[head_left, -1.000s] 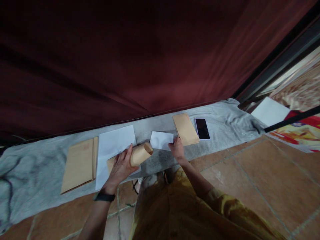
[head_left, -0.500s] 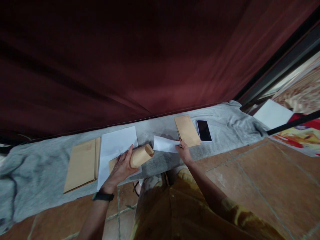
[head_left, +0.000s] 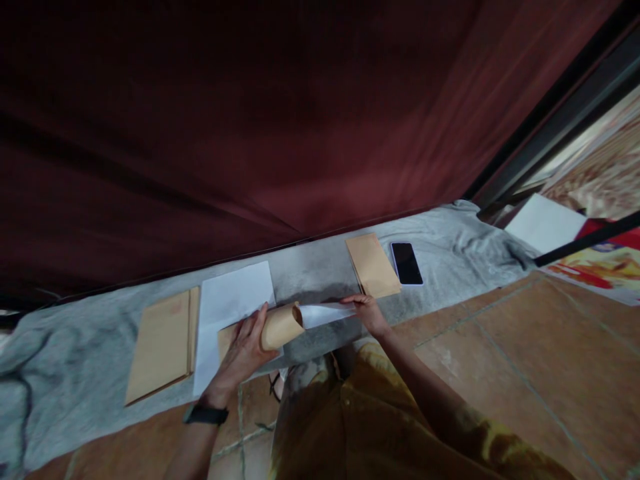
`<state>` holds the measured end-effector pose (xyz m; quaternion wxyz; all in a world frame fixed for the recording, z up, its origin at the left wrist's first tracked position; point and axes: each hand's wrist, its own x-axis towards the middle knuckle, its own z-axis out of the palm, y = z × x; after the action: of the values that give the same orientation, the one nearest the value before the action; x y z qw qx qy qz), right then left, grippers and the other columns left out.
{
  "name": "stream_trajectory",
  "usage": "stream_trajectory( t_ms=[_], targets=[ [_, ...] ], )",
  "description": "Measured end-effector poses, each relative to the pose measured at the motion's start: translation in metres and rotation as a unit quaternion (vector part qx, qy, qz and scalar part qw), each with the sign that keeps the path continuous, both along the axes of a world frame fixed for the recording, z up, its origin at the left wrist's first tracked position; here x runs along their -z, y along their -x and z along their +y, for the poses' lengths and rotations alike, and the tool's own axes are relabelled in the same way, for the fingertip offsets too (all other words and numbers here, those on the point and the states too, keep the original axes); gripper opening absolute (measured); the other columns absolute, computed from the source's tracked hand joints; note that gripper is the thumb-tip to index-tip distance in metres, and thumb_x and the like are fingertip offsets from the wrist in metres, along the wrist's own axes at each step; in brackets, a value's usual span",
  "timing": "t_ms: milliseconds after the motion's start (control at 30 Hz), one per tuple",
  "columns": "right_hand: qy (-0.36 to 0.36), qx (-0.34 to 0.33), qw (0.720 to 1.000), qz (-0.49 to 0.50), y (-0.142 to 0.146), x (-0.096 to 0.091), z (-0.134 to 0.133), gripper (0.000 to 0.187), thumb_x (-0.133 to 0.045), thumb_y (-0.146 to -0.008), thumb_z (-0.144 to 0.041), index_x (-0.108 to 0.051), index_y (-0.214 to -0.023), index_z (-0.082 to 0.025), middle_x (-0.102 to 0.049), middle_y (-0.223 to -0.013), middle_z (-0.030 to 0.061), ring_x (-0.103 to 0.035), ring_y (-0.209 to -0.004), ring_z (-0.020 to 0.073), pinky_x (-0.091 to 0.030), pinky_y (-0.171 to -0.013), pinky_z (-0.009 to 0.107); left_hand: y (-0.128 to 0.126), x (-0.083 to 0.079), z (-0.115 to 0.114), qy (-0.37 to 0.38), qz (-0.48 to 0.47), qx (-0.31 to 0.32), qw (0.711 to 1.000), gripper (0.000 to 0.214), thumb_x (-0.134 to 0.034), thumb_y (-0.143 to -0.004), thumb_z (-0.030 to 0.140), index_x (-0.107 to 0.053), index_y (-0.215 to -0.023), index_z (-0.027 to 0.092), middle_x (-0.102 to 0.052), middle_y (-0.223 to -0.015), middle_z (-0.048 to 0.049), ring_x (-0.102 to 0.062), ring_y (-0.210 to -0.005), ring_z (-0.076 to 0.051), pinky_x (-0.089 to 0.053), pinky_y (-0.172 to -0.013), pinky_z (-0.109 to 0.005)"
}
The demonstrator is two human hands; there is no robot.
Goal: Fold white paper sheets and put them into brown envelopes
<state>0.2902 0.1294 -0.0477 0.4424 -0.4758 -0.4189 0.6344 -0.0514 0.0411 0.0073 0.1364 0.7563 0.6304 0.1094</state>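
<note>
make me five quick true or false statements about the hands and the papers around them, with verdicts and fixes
1. The left hand grips a curled brown envelope. True.
2. The right hand holds nothing. False: it pinches a white paper.
3. One end of the white paper is at the curled brown envelope's open mouth. True.
4. The phone lies left of the smaller brown stack. False: it lies to the right of it, on the grey cloth.
5. There is a dark band on the left wrist. True.
</note>
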Motion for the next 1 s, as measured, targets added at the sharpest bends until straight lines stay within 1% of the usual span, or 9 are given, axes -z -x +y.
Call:
stream_trajectory(
  t_ms=[133, 267, 400, 500, 567, 667, 800, 900, 1000],
  targets=[
    [-0.030, 0.006, 0.999, -0.015, 0.004, 0.005, 0.000, 0.015, -0.069, -0.068, -0.034, -0.078, -0.071, -0.022, -0.078, -0.078, 0.0062, -0.072, -0.076, 0.0236, -0.057, -0.078, 0.038, 0.000, 0.002, 0.000, -0.019, 0.021, 0.018, 0.999, 0.115, -0.073, -0.073, 0.031, -0.002, -0.162, 0.024, -0.048, -0.148, -0.0152, -0.047, -0.136, -0.037, -0.036, -0.115, -0.053],
    [-0.075, 0.001, 0.993, -0.090, 0.005, 0.004, -0.002, 0.016, -0.064, -0.073, -0.027, -0.079, -0.076, -0.022, -0.079, -0.082, 0.0062, -0.073, -0.078, 0.0237, -0.058, -0.081, 0.040, 0.000, 0.004, 0.000, -0.031, 0.037, 0.027, 0.998, 0.115, -0.073, -0.073, 0.031, 0.000, -0.162, 0.024, -0.048, -0.147, -0.0161, -0.047, -0.137, -0.038, -0.034, -0.116, -0.056],
    [-0.091, 0.007, 0.980, -0.178, 0.010, -0.006, -0.004, 0.023, -0.058, -0.075, -0.014, -0.079, -0.079, -0.022, -0.079, -0.086, 0.0056, -0.074, -0.084, 0.0232, -0.058, -0.084, 0.038, -0.002, 0.003, 0.000, -0.033, 0.042, 0.033, 0.998, 0.112, -0.072, -0.074, 0.032, -0.004, -0.162, 0.024, -0.048, -0.147, -0.0161, -0.045, -0.139, -0.038, -0.031, -0.118, -0.056],
    [-0.114, -0.011, 0.961, -0.251, 0.019, -0.015, -0.008, 0.032, -0.053, -0.075, -0.006, -0.080, -0.082, -0.022, -0.077, -0.088, 0.0055, -0.072, -0.086, 0.0217, -0.056, -0.085, 0.035, -0.006, 0.002, 0.001, -0.030, 0.044, 0.033, 0.998, 0.110, -0.071, -0.074, 0.031, -0.005, -0.162, 0.025, -0.048, -0.147, -0.0160, -0.042, -0.141, -0.038, -0.028, -0.119, -0.057],
    [-0.125, -0.027, 0.954, -0.273, 0.028, -0.020, -0.013, 0.035, -0.052, -0.074, -0.003, -0.080, -0.083, -0.022, -0.075, -0.088, 0.0050, -0.070, -0.086, 0.0206, -0.055, -0.084, 0.032, -0.009, 0.002, 0.003, -0.031, 0.041, 0.034, 0.998, 0.110, -0.071, -0.073, 0.031, -0.006, -0.162, 0.024, -0.047, -0.148, -0.0164, -0.041, -0.142, -0.038, -0.027, -0.120, -0.058],
    [-0.135, -0.034, 0.947, -0.290, 0.039, -0.025, -0.021, 0.030, -0.053, -0.078, -0.005, -0.078, -0.081, -0.022, -0.071, -0.090, 0.0049, -0.067, -0.084, 0.0184, -0.052, -0.079, 0.027, -0.012, 0.003, 0.004, -0.036, 0.040, 0.032, 0.998, 0.112, -0.073, -0.072, 0.031, -0.007, -0.162, 0.024, -0.045, -0.151, -0.0171, -0.040, -0.143, -0.039, -0.026, -0.121, -0.058],
    [-0.145, -0.027, 0.939, -0.312, 0.044, -0.027, -0.027, 0.018, -0.055, -0.087, -0.016, -0.073, -0.087, -0.019, -0.069, -0.087, 0.0046, -0.064, -0.077, 0.0171, -0.048, -0.072, 0.026, -0.013, 0.003, 0.003, -0.039, 0.049, 0.031, 0.998, 0.112, -0.072, -0.072, 0.032, -0.006, -0.162, 0.023, -0.042, -0.153, -0.0178, -0.038, -0.144, -0.039, -0.023, -0.122, -0.059],
    [-0.136, -0.009, 0.939, -0.317, 0.044, -0.028, -0.028, 0.014, -0.056, -0.088, -0.019, -0.069, -0.092, -0.018, -0.068, -0.080, 0.0026, -0.062, -0.073, 0.0172, -0.045, -0.067, 0.026, -0.013, 0.004, 0.003, -0.041, 0.053, 0.039, 0.997, 0.111, -0.071, -0.073, 0.031, -0.006, -0.162, 0.023, -0.041, -0.154, -0.0180, -0.037, -0.145, -0.040, -0.022, -0.122, -0.060],
    [-0.138, -0.017, 0.938, -0.318, 0.051, -0.030, -0.029, 0.008, -0.060, -0.086, -0.020, -0.068, -0.086, -0.021, -0.068, -0.077, 0.0007, -0.062, -0.070, 0.0161, -0.043, -0.065, 0.025, -0.014, 0.004, 0.003, -0.041, 0.050, 0.044, 0.997, 0.109, -0.071, -0.072, 0.031, -0.008, -0.161, 0.023, -0.041, -0.154, -0.0186, -0.037, -0.145, -0.040, -0.022, -0.122, -0.061]
  ],
)
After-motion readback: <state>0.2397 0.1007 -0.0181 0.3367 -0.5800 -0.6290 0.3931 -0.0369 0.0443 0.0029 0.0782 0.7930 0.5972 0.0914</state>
